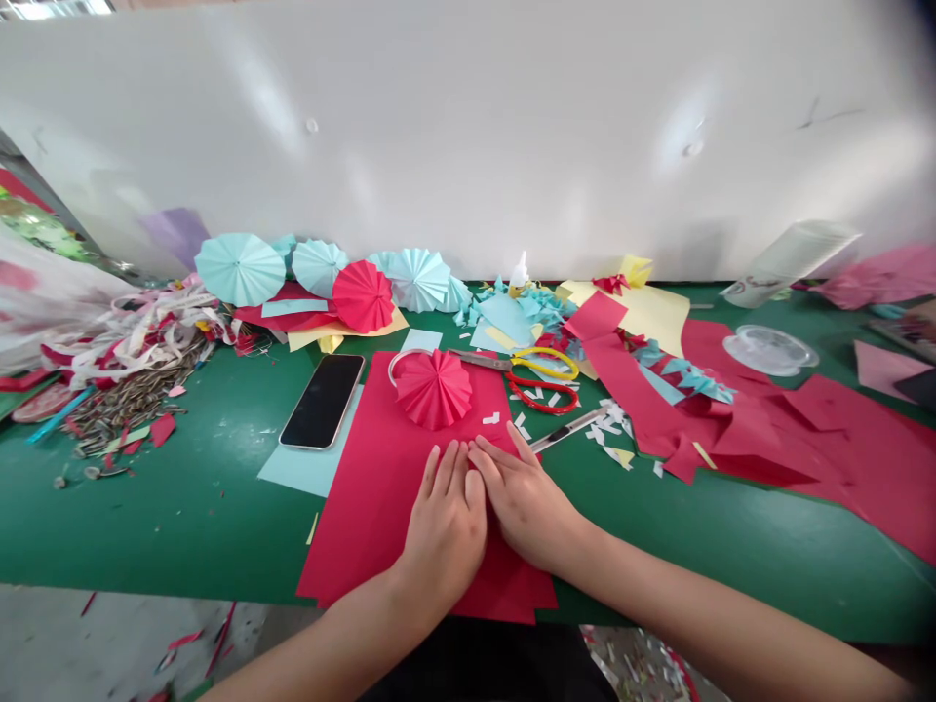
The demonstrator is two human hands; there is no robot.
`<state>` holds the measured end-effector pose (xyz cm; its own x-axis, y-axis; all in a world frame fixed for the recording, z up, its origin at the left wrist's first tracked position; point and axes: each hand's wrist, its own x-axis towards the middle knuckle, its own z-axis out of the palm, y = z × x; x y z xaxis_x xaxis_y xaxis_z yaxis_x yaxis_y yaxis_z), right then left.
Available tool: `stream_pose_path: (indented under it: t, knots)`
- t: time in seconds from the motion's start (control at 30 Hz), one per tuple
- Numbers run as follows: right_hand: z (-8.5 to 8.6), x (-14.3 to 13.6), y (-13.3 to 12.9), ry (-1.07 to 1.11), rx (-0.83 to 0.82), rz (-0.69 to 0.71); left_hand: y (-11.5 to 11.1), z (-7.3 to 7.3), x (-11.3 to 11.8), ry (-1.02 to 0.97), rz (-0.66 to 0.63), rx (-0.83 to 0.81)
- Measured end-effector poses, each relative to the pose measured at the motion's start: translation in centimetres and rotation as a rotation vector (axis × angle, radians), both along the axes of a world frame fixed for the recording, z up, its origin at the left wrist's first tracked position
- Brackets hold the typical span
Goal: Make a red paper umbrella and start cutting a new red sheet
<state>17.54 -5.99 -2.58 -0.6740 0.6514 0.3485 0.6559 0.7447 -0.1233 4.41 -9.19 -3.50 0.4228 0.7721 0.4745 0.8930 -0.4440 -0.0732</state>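
Note:
Both hands lie palm down, side by side, on red paper [372, 468] at the front middle of the table. My left hand [448, 522] has its fingers stretched forward and flat. Touching it near the fingertips, my right hand [523, 502] also lies flat with its fingers extended. Anything under the palms is hidden. Just beyond the fingertips is a red pleated paper rosette [434, 390] with a pale ring partly behind it. Scissors with yellow and red handles [542, 380] and a box cutter [566, 430] lie to the right of it.
A black phone [323, 402] rests on pale blue paper at the left. Light blue rosettes [240, 270] line the white board. Ribbons and metal pieces [138, 385] are heaped left; crumpled red paper [775, 429] and a clear lid [770, 349] sit right.

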Motion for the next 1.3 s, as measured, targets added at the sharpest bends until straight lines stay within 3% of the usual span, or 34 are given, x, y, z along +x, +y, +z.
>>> stream_pose_path:
  t: [0.27, 0.67, 1.3]
  knots:
    - [0.5, 0.1, 0.0, 0.083, -0.106, -0.047, 0.0, -0.5, 0.2, -0.023, -0.022, -0.108]
    - [0.1, 0.4, -0.3, -0.078, 0.016, -0.068, -0.2, 0.1, 0.4, -0.026, -0.035, 0.037]
    - [0.5, 0.9, -1.1, 0.063, 0.071, -0.138, -0.4, -0.4, 0.5, 0.02, -0.075, 0.002]
